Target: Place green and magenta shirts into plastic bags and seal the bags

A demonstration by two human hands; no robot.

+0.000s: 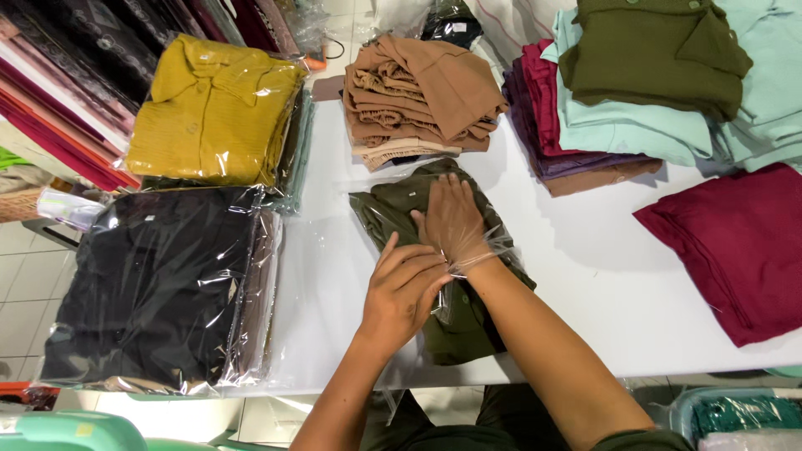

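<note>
The folded olive garment [451,276] lies mid-table, half inside a clear plastic bag [493,250] — soft, light, the film slippery. The right hand [453,219] is flat inside the bag, unclenched; the left hand [403,288], at 7 o'clock, presses the bag's mouth, best gripped at its edges.

Garment packing room: folded shirt stacks [418,100], bagged garments [159,292] on white table [601,276].

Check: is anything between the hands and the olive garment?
Only the clear bag. The right hand is inside it, flat on the olive garment; the left hand presses on the garment from outside the bag.
</note>
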